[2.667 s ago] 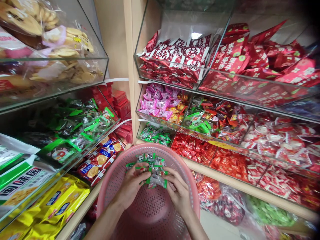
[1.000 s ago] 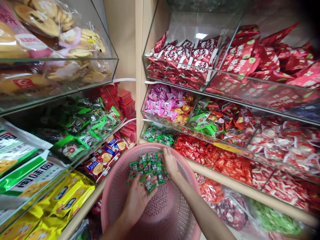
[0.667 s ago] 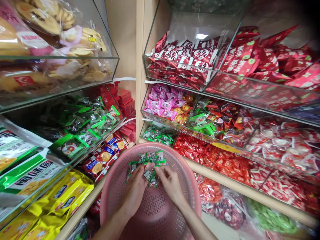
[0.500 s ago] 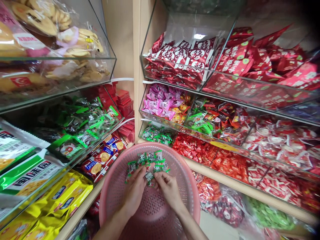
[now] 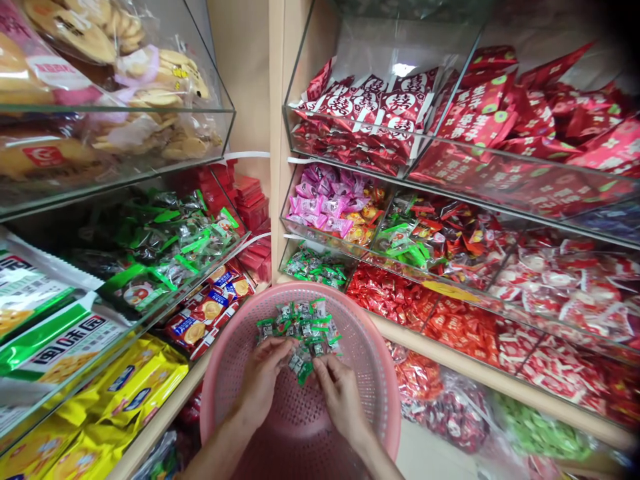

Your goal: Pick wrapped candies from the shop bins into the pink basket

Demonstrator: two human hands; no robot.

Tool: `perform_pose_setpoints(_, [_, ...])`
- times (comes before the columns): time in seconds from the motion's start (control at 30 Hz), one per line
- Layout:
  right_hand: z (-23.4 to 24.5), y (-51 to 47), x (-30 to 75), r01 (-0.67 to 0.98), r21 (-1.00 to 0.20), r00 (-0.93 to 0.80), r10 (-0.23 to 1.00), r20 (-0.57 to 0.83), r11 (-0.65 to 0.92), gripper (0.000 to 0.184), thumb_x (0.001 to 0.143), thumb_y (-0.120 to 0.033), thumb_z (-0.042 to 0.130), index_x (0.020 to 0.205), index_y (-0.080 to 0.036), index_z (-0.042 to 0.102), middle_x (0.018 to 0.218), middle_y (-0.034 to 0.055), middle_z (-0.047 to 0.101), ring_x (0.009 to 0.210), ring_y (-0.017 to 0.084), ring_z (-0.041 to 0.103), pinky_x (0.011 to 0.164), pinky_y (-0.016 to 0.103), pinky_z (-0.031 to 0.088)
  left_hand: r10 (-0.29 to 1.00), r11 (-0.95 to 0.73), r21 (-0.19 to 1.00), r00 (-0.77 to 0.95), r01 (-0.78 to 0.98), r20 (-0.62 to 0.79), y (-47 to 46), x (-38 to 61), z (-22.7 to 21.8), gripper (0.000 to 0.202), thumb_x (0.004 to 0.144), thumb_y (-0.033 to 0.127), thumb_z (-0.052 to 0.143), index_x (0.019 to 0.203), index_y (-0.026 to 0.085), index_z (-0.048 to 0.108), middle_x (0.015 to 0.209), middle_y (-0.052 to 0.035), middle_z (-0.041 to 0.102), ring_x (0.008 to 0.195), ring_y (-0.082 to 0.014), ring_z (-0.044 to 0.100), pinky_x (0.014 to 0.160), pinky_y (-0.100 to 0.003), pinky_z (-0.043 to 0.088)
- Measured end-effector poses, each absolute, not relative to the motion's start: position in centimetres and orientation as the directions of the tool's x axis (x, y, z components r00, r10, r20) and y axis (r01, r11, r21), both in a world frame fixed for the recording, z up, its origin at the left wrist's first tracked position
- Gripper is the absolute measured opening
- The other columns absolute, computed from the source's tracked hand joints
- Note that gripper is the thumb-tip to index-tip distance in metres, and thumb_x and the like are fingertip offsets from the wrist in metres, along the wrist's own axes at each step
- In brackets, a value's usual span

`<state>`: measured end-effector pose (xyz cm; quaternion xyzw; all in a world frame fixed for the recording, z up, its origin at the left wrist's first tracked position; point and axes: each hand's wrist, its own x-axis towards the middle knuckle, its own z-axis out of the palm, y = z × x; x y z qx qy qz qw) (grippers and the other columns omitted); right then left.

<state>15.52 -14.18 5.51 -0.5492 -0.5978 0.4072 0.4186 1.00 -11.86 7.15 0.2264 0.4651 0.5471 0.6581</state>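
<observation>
Right hand (image 5: 343, 397) back beside left hand (image 5: 260, 381), green candies (image 5: 300, 327) at both fingertips.

Small candies (image 5: 299, 328) in clear wrappers with green ends are bunched in a loose pile, gripped at the fingertips by left hand (image 5: 260, 383) and right hand (image 5: 343, 399), inside a pink perforated basket (image 5: 300, 437), near its far wall.

Your left hand (image 5: 260, 385) and right hand (image 5: 341, 395) are bare, and both forearms run uncovered down to the bottom of view.
</observation>
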Motion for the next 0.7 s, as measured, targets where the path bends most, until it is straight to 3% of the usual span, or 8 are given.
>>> perform_pose_setpoints(0.2, [5.5, -13.7, 15.4, 0.186, -0.982, 0.007, 1.0, 0.001, 0.0, 0.037, 0.088, -0.047, 0.044, 0.066, -0.019, 0.057, 0.058, -0.0016, 0.05, 0.055, 0.012, 0.045, 0.054, 0.022, 0.035, 0.884, 0.354, 0.615, 0.037, -0.705, -0.466, -11.3, 1.8, 7.2, 0.019, 0.059, 0.024, 0.077, 0.069, 0.018, 0.062, 0.083, -0.0004, 0.069, 0.078, -0.012, 0.062, 0.065, -0.022, 0.045])
perform_pose_setpoints(0.33, [5.2, -13.9, 14.9, 0.099, -0.994, 0.01, 0.999, -0.042, -0.043, 0.033, 0.082, -0.048, 0.053, 0.075, -0.017, 0.062, 0.063, -0.0008, 0.054, 0.058, 0.012, 0.047, 0.056, 0.023, 0.036, 0.909, 0.314, 0.649, 0.022, -0.693, -0.417, -11.3, 2.1, 7.9, 0.019, 0.06, 0.024, 0.077, 0.07, 0.017, 0.062, 0.082, -0.0006, 0.068, 0.082, -0.0131, 0.062, 0.071, -0.023, 0.047])
perform_pose_setpoints(0.43, [5.2, -14.1, 14.6, 0.062, -0.996, -0.016, 0.997, -0.07, -0.069, 0.032, 0.077, -0.048, 0.06, 0.072, -0.017, 0.062, 0.061, -0.0011, 0.053, 0.057, 0.012, 0.046, 0.055, 0.023, 0.036, 0.918, 0.296, 0.672, 0.008, -0.679, -0.396, -11.3, 2.2, 8.4, 0.019, 0.06, 0.022, 0.077, 0.07, 0.016, 0.063, 0.082, -0.0015, 0.068, 0.083, -0.0137, 0.062, 0.072, -0.023, 0.048])
perform_pose_setpoints(0.7, [5.8, -14.4, 14.7, 0.031, -0.995, -0.184, 0.978, -0.101, -0.097, 0.034, 0.084, -0.047, 0.051, 0.068, -0.018, 0.06, 0.058, -0.0012, 0.054, 0.053, 0.011, 0.048, 0.052, 0.022, 0.036, 0.893, 0.335, 0.636, 0.018, -0.695, -0.451, -11.1, 1.5, 8.4, 0.02, 0.06, 0.021, 0.077, 0.071, 0.016, 0.061, 0.083, -0.0011, 0.068, 0.075, -0.0121, 0.063, 0.061, -0.02, 0.048])
